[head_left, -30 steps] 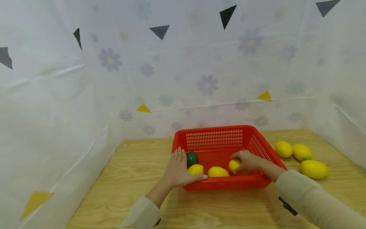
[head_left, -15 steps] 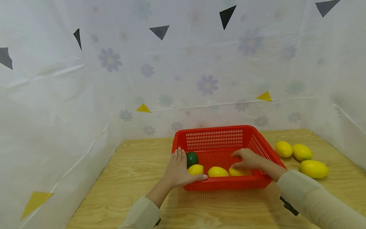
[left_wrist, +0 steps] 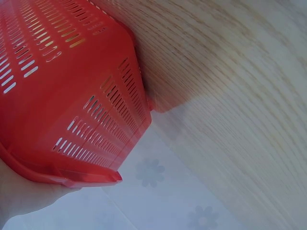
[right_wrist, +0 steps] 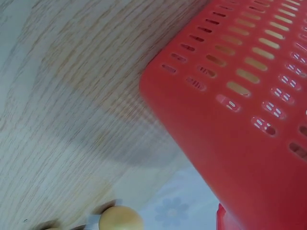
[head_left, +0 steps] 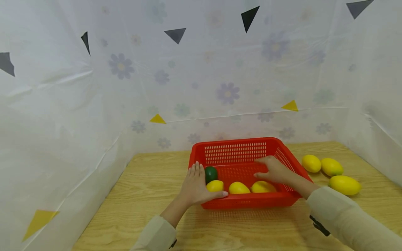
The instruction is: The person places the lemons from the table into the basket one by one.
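Note:
A red plastic basket with slotted walls sits on the wooden table. My left hand rests over its near left corner, fingers straight along the left rim and thumb lying on the front rim. Inside, a dark green rounded fruit lies beside that hand, with a lemon in front of it. Two more lemons, a middle lemon and a right lemon, line the front wall. Above the right lemon is my right hand, fingers spread and holding nothing. Both wrist views show mainly the basket's outer wall.
Three more lemons lie on the table right of the basket: a back lemon, a middle one with a greenish tip, and a front lemon. Pale flowered sheeting encloses the table at the back and sides.
My right hand has let go of a lemon at the basket's front right, then lifted up and back from it. The left hand has stayed on the rim.

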`<state>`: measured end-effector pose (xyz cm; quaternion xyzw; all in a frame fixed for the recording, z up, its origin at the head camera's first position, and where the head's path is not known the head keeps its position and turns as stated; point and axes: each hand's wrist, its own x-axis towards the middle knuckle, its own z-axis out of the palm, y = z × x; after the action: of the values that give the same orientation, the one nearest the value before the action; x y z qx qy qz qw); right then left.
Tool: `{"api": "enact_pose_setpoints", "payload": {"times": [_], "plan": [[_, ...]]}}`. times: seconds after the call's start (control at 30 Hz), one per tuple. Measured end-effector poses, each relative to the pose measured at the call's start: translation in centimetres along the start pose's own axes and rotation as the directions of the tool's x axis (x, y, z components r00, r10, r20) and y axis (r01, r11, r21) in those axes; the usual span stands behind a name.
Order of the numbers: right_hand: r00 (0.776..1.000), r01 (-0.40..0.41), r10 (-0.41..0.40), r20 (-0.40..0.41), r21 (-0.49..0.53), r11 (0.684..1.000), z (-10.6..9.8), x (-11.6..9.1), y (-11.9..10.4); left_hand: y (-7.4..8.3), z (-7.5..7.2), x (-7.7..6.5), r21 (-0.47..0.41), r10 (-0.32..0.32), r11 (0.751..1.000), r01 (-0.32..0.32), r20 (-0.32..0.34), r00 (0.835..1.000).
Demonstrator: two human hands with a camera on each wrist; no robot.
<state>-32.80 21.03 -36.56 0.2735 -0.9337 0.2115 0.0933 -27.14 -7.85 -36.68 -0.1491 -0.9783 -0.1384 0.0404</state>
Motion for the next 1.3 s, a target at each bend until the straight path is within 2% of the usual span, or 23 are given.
{"api": "enact_pose_setpoints", "payload": {"times": [0.2,0.43,0.63,0.77,1.07,1.3], "plan": [[0.997,0.017,-0.022,-0.075,-0.054,0.998,-0.2,-0.3,0.0,0.1,0.0,0.0,-0.007,-0.006,1.0,0.006,-0.003,1.0],[0.995,0.031,-0.038,-0.089,-0.075,0.997,-0.5,-0.5,0.2,0.2,0.0,0.0,-0.012,-0.006,1.0,0.006,-0.002,1.0],[0.994,0.004,-0.015,-0.112,-0.101,0.995,-0.9,-0.8,0.6,0.2,0.0,0.0,-0.009,-0.007,1.0,0.007,-0.002,1.0],[0.992,-0.016,0.003,-0.124,-0.105,0.994,-1.3,-1.0,0.8,0.2,0.0,0.0,-0.014,-0.008,1.0,0.008,-0.005,1.0],[0.984,-0.006,-0.014,-0.175,-0.11,0.994,-2.0,-1.4,1.5,0.2,-0.1,0.0,-0.006,-0.015,1.0,0.015,0.003,1.0],[0.986,-0.032,0.019,-0.168,-0.071,0.997,-2.4,-1.7,2.0,0.2,-0.1,-0.1,-0.01,-0.016,1.0,0.016,0.002,1.0]]}}
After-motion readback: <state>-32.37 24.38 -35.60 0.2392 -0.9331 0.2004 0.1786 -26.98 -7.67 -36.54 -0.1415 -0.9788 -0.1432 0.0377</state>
